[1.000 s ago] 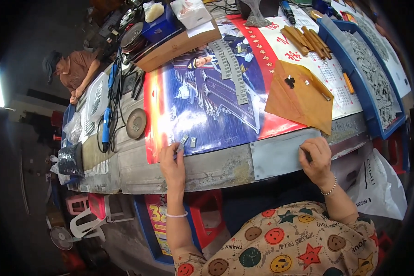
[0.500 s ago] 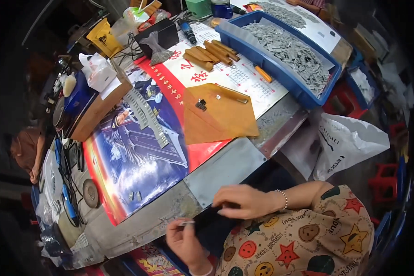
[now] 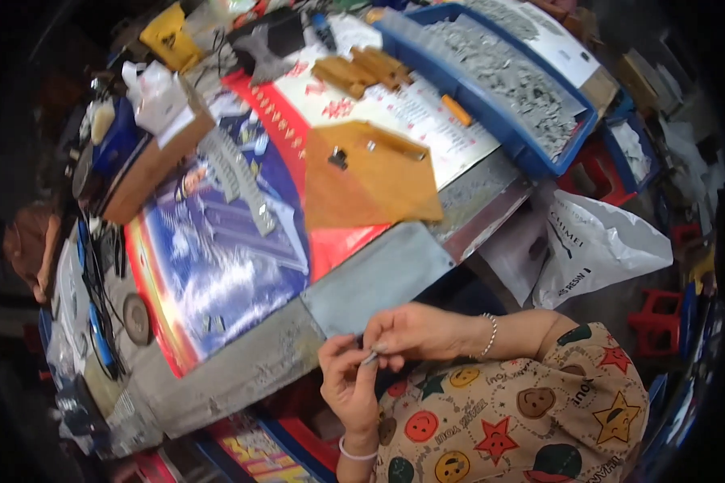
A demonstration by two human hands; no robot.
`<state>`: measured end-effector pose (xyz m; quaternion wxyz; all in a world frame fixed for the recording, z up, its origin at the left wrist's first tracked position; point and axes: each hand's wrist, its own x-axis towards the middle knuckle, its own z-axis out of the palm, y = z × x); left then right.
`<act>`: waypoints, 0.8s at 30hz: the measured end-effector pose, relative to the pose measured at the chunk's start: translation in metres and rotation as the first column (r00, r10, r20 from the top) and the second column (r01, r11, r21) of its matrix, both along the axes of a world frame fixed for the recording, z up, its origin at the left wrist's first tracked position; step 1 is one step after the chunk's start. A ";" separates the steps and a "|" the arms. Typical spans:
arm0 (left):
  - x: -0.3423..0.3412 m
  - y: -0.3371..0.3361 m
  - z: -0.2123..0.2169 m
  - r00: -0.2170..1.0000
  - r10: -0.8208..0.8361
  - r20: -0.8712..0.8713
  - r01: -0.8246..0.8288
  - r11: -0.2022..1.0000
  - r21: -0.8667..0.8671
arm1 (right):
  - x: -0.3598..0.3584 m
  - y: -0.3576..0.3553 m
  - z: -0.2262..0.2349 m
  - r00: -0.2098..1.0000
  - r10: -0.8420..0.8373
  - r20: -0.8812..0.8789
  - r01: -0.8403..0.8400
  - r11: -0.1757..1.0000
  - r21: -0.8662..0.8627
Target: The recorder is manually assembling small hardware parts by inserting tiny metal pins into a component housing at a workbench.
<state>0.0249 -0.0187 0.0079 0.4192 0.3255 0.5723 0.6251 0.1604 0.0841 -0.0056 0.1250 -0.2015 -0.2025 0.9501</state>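
Above my lap, at the table's front edge, my left hand (image 3: 350,378) pinches a small grey piece (image 3: 370,357) between thumb and fingertips. My right hand (image 3: 417,330) meets it there, its thumb and fingers closed at the same piece. Too small and blurred to tell its exact kind. On the tabletop beyond lies an amber-brown sheet (image 3: 362,189) with a few tiny dark pieces (image 3: 338,157) on it. To its left, two strips of grey pieces (image 3: 238,177) rest on a colourful poster (image 3: 209,266). Two small grey pieces (image 3: 213,324) sit near the poster's front edge.
A blue tray (image 3: 467,109) heaped with grey pieces stands at the back right, beside rolled amber sheets (image 3: 362,72). A cardboard box (image 3: 157,161) is at the left, near cables and a blue-handled tool (image 3: 101,338). A white plastic sack (image 3: 600,249) hangs right of the table.
My left hand has risen and moved right with the grey piece. My right hand has come down to meet it, fingers closing at the piece. The view has shifted slightly.
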 end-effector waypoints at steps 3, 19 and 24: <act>0.000 0.001 0.000 0.999 -0.035 -0.018 0.036 0.996 0.085 | 0.006 0.007 0.023 0.995 -0.058 0.082 0.036 0.967 0.252; -0.004 0.004 0.007 0.941 -0.035 0.338 0.066 0.995 -0.079 | -0.005 0.005 0.019 0.984 -0.117 0.136 0.041 0.885 0.464; -0.004 0.007 0.007 0.947 -0.043 0.317 0.078 0.992 -0.100 | -0.005 0.005 0.016 0.983 -0.125 0.137 0.050 0.892 0.450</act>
